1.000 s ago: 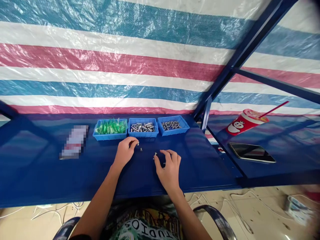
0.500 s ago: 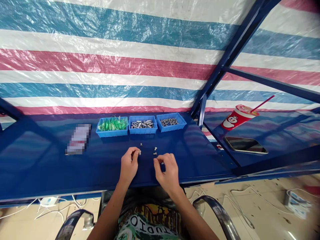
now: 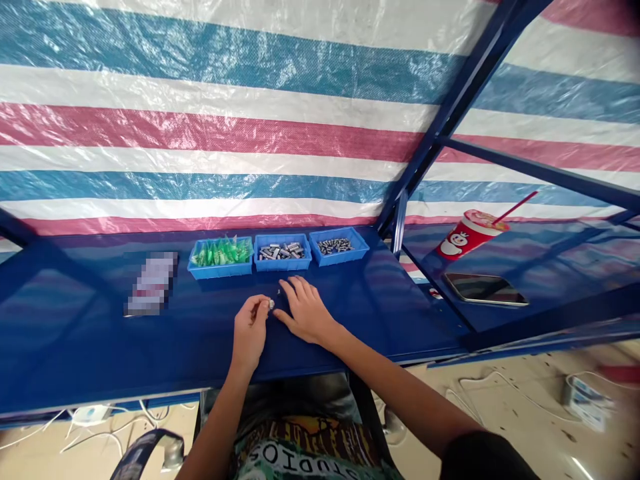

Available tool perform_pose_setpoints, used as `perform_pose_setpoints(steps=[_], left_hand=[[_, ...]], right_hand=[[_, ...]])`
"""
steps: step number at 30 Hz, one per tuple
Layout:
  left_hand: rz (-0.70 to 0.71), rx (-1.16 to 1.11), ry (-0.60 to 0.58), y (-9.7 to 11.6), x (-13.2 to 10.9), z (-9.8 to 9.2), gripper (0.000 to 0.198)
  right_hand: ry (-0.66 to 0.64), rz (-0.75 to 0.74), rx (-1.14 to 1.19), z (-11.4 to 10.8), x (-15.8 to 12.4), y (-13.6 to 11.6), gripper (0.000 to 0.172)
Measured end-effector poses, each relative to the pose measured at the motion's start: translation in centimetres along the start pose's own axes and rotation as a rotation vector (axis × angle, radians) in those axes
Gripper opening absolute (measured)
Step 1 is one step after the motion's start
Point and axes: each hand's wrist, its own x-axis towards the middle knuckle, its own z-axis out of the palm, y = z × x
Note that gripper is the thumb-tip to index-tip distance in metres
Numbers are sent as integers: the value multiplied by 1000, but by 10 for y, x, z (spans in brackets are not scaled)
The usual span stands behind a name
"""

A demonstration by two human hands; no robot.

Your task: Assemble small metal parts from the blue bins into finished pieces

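Observation:
My left hand (image 3: 251,328) pinches a small whitish metal piece (image 3: 271,304) between thumb and fingertips above the blue tabletop (image 3: 200,347). Close beside it on the right, my right hand (image 3: 305,312) lies palm down with its fingers spread. A tiny loose piece (image 3: 279,292) shows near its fingertips; whatever lies under the palm is hidden. Beyond the hands stand three blue trays: one with green plastic packets (image 3: 223,252), one with silvery cylinders (image 3: 281,251), and one with smaller metal parts (image 3: 336,246).
A blurred-out phone-like object (image 3: 151,283) lies at the left. To the right are a red cup (image 3: 467,235) with a straw and a dark phone (image 3: 486,289). A blue metal frame post (image 3: 400,223) rises behind the trays' right side.
My right hand has moved left and forward, opened from a pinch, and now covers the spot where loose pieces lay. My left hand keeps its pinch, slightly further left in view.

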Motion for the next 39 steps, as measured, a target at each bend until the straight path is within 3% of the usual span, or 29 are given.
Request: perform_pose_setpoints(steps=[3,7,14,19,22,27,33,39], left_hand=[[-46,-88,76,-4,7,-5,30],[-78,-144,109,-8,11,-14,31],[-64,-89,-6,1,33,-10,34],[131,45,-74,20,72,6,25],[255,123,-141,24,80,19,18],[384,228,-206,17,67,29,17],[456,338,-166,16,59,16,26],[480,495,-194,17,29,-8,27]], right_hand=[[-38,-143,9,7,31,-1,43],[-43,-147,12,22,57,-2,23],[41,-25,154,24,59,3,27],[265,209,314,5,48,6,39],[342,302,405,1,38,0,36],[382,334,458,8,34,-7,33],[394,272,441,7,32,-4,31],[392,196,293,-3,-14,-23,19]])
